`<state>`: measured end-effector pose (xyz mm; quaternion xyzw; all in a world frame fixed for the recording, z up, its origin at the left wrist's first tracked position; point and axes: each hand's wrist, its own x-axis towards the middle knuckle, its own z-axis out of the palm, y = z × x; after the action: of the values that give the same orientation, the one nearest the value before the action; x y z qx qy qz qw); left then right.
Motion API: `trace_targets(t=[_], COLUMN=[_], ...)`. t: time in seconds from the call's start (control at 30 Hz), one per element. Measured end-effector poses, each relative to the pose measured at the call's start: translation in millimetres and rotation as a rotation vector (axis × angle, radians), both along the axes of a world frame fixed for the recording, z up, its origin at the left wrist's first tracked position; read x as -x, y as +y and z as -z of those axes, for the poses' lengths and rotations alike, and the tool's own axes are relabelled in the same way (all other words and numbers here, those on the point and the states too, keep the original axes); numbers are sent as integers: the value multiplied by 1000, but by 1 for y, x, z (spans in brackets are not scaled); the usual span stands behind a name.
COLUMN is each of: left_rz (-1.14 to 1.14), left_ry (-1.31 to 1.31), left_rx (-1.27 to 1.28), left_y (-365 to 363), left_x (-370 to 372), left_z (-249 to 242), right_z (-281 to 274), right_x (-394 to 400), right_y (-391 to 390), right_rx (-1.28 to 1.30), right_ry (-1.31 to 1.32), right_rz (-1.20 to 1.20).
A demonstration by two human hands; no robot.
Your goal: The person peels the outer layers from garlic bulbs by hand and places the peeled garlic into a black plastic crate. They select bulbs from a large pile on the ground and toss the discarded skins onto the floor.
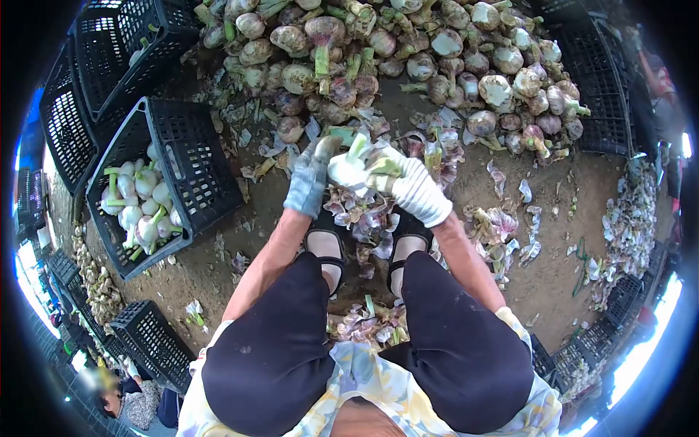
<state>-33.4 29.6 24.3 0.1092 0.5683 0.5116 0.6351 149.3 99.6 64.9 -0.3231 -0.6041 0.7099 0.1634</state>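
Note:
My left hand (312, 175), in a grey-blue work glove, closes on the left side of a white garlic bulb (346, 172) with a short green stem. My right hand (413, 186), in a white striped glove with stained fingertips, grips the same bulb from the right. By my left thumb shows a small flat greenish piece (342, 135); I cannot make out what it is. Just beyond both hands lies a large heap of unpeeled garlic bulbs (328, 44) with cut stems. Loose garlic skins (364, 218) lie on the ground below the hands, between my feet.
A black plastic crate (193, 164) at my left holds several clean white garlic bulbs (142, 197). More black crates (120, 44) stand at the upper left, and another crate (601, 87) is right of the heap. Skin piles (630, 226) lie right. Another person (138, 400) sits at lower left.

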Motion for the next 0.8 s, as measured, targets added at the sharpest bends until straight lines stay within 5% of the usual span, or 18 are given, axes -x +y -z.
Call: trace_targets(t=[0.07, 0.1, 0.13, 0.2, 0.27, 0.3, 0.33, 0.4, 0.47, 0.53, 0.67, 0.77, 0.8], left_rz=[96, 158, 45, 16, -68, -93, -92, -122, -73, -85, -195, -210, -208], left_ry=[409, 721, 333, 161, 140, 19, 18, -203, -152, -427, -593, -615, -646], left_rx=[-316, -436, -226, -141, -184, -156, -155, -201, -328, -323, 4, -2, 4], left_y=[-8, -14, -16, -14, -12, -11, -13, -16, -17, -16, -16, -15, -15], left_x=[-10, -14, -16, -10, -9, -8, -8, -5, -2, 1, 3, -4, -6], left_z=[-17, -10, -10, -13, -18, -27, -27, -27, -29, -31, -16, -9, -11], right_z=[4, 7, -14, -7, 3, 4, 24, 48, 51, 46, -31, -14, -2], right_x=[10, 14, 16, 13, 1, 0, -5, -5, -14, -13, 3, 19, 18], right_y=[-13, -18, -19, -14, 7, 13, 16, 18, 20, 17, 6, -8, -13], right_rx=[-421, -419, -514, -641, -356, 2, -405, -698, -731, -766, -1049, -937, -808], right_ry=[-50, -19, -117, -105, -97, -273, -320, -545, -599, -646, -432, -521, -416], right_rz=[41, 59, 22, -101, -17, 87, 68, 66, -29, -130, -29, -300, -178])
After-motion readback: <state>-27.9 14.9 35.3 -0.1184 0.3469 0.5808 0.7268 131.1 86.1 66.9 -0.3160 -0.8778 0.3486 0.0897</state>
